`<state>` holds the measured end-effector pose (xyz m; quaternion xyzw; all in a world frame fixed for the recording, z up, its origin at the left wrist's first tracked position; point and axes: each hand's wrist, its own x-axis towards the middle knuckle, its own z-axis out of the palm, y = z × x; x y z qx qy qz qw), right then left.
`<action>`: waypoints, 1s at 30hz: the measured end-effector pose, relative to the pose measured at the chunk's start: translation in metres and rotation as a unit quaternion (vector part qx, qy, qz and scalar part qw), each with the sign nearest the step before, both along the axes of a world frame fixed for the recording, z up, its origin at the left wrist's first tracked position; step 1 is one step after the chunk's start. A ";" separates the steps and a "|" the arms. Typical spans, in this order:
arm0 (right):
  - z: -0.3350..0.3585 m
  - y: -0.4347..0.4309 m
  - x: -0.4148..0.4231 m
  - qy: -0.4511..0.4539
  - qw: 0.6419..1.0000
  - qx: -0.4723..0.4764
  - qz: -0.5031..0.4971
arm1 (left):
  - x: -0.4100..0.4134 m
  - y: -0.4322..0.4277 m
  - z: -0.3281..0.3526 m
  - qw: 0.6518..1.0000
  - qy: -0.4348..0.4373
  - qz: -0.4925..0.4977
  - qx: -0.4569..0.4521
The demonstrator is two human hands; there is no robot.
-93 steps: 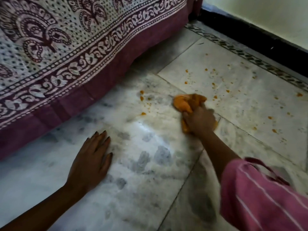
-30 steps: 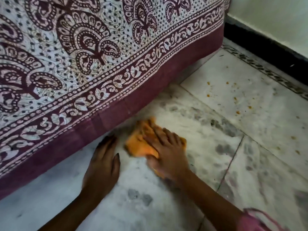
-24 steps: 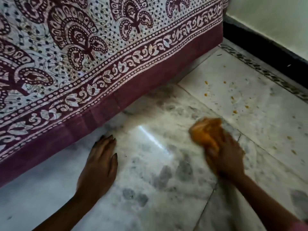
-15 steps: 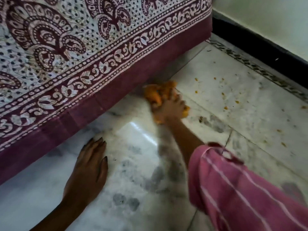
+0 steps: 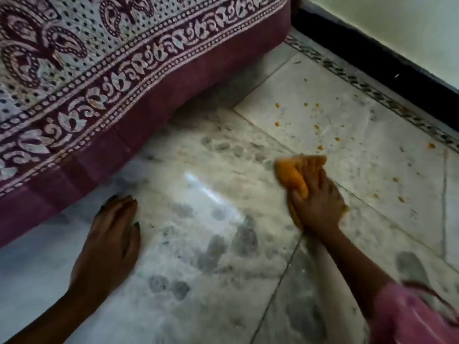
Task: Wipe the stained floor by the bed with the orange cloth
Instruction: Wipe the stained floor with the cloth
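Note:
My right hand (image 5: 316,202) presses the bunched orange cloth (image 5: 290,173) onto the white marble floor (image 5: 198,184), right of centre, at a tile joint. Part of the cloth lies hidden under the palm. Small orange crumbs and stains (image 5: 320,126) dot the tile beyond the cloth, toward the wall. Grey smudges (image 5: 218,247) mark the tile between my hands. My left hand (image 5: 111,242) lies flat on the floor at the lower left, fingers together, holding nothing. The bed (image 5: 99,78), draped in a maroon and white patterned cover, fills the upper left.
A black skirting board (image 5: 372,63) and a pale wall run along the upper right, with a patterned floor border (image 5: 367,88) in front. My pink striped sleeve (image 5: 412,316) shows at the lower right. The bed cover hangs down close to the floor.
My right hand has swept the cloth from beside the bed edge back to the right and toward me. The left hand has stayed flat in its place.

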<state>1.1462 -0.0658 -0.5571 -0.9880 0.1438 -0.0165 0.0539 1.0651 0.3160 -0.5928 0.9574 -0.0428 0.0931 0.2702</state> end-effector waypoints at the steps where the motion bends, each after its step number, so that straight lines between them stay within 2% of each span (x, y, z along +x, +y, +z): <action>1: 0.001 0.010 0.025 0.005 0.999 0.008 -0.042 | 0.000 0.000 0.000 1.000 -0.001 -0.001 0.000; 3: 0.000 0.043 0.059 0.026 0.996 0.031 -0.074 | 0.000 -0.001 -0.001 1.000 -0.003 -0.007 0.002; 4: -0.002 0.065 0.066 0.028 0.998 0.034 -0.052 | 0.001 0.000 -0.001 1.000 -0.003 -0.009 0.004; 6: -0.007 0.116 0.056 0.014 0.999 0.022 0.036 | 0.002 0.002 -0.001 1.000 -0.002 -0.011 0.012; 9: -0.006 0.162 -0.007 -0.027 0.982 0.042 0.180 | 0.000 0.002 0.002 0.999 -0.003 -0.014 0.030; 13: -0.002 0.100 -0.110 -0.004 0.941 0.057 0.333 | -0.009 0.003 -0.003 0.997 0.000 -0.041 0.059; 15: -0.005 0.037 -0.125 -0.007 0.953 0.036 0.301 | -0.016 0.002 -0.006 0.997 0.002 -0.051 0.061; 18: -0.001 -0.035 -0.090 0.012 0.996 -0.009 0.090 | -0.022 -0.002 -0.005 0.997 0.013 -0.054 0.048; 21: 0.006 -0.047 -0.011 0.025 0.998 0.020 -0.055 | -0.030 -0.008 -0.001 0.999 0.023 -0.036 0.010; 23: 0.006 -0.018 0.039 0.045 0.994 0.041 -0.092 | -0.035 -0.009 -0.003 0.999 0.021 -0.027 -0.012; 26: 0.001 0.068 0.065 0.027 1.000 0.013 0.006 | -0.034 -0.009 -0.001 0.999 0.011 -0.017 -0.024; 30: -0.011 0.155 0.004 -0.013 0.980 0.042 0.195 | -0.030 -0.010 -0.001 1.000 0.002 0.004 -0.028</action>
